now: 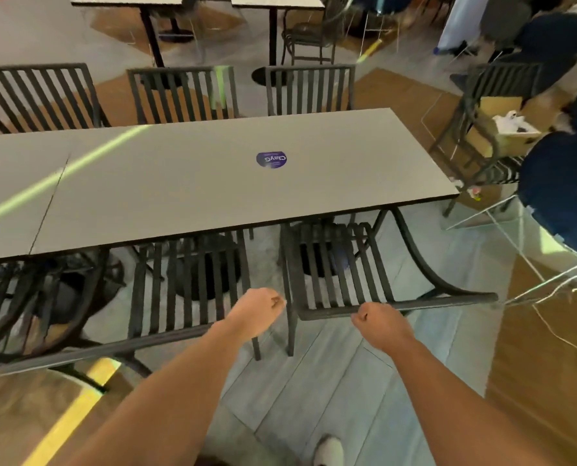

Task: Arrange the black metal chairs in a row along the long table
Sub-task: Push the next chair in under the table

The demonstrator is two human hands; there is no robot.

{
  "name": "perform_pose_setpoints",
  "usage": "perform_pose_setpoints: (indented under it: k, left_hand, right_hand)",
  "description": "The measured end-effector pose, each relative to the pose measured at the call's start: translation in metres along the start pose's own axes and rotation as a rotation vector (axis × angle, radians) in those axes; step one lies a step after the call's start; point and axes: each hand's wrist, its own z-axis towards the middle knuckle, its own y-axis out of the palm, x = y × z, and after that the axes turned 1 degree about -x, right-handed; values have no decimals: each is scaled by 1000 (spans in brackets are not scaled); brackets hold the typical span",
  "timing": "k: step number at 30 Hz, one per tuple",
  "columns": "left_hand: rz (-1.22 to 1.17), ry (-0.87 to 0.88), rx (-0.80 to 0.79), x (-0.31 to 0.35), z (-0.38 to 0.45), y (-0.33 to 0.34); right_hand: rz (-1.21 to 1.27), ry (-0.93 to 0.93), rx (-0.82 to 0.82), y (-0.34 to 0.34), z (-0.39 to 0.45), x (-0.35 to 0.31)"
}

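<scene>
A black metal chair (341,274) with a slatted back stands at the near right of the long table (213,183), its seat tucked under the tabletop and its top rail running left to right. The right hand (378,319) is at that rail, fingers curled; whether it actually grips the bar cannot be told. The left hand (257,309) is a clenched fist holding nothing, hovering in the gap between this chair and the next chair (186,287) to its left. A third chair (28,297) sits further left. Three more chairs (183,94) line the far side. A purple sticker (271,159) lies on the tabletop.
</scene>
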Motion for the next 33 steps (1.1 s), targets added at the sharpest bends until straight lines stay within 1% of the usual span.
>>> perform_pose_setpoints:
  k: [2, 5, 9, 15, 21, 26, 29, 31, 33]
  left_hand:
    - [-17, -6, 19, 29, 3, 22]
    - [-12, 24, 1, 66, 10, 50]
    - [67, 96, -37, 99, 30, 72]
    - [127, 183, -101, 110, 61, 84]
    - [249, 194, -183, 102, 87, 82]
    - [274, 138, -263, 102, 96, 87]
    - [275, 80, -271, 110, 101, 97]
    - [271, 7, -262, 120, 104, 106]
    - [319, -99, -228, 131, 105, 117]
  right_hand:
    - [2, -14, 8, -6, 2, 35]
    - [6, 1, 12, -14, 8, 81]
    - [11, 40, 16, -20, 21, 121]
    - [-12, 74, 32, -20, 39, 143]
    - [-6, -9, 11, -18, 63, 140]
    - [-52, -95, -14, -20, 83, 154]
    - [-125, -138, -78, -25, 98, 172]
    - [-173, -157, -126, -27, 110, 185]
    - [-205, -178, -161, -28, 122, 198]
